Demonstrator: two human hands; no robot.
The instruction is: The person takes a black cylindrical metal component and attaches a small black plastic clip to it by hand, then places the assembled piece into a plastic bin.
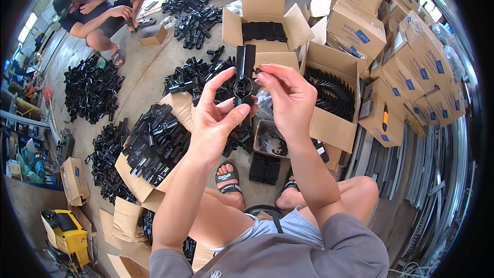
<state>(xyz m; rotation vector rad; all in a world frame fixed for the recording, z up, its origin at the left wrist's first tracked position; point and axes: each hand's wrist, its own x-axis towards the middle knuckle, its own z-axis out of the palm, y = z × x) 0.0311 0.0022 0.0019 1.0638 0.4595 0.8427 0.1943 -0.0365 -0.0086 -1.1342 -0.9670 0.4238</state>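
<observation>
Raised in front of me, my left hand (216, 121) grips a black bracket (246, 61) with a long flat upper part and a round ring lower down. Its thumb and fingers close on the ring end, and the bracket stands roughly upright. Beside the bracket, my right hand (293, 95) pinches a small dark piece (258, 70) between thumb and fingertips; its exact kind is too small to tell. Below the hands sits a small open container (256, 143) of small black parts. Near my feet stands a neat stack of black parts (264, 169).
Heaps of black parts (92, 90) lie on the floor to the left. An open carton (334, 138) of stacked black parts stands right, before piled closed cartons (357, 28). Metal profiles (411, 159) lie far right. A co-worker (98, 13) squats at the upper left.
</observation>
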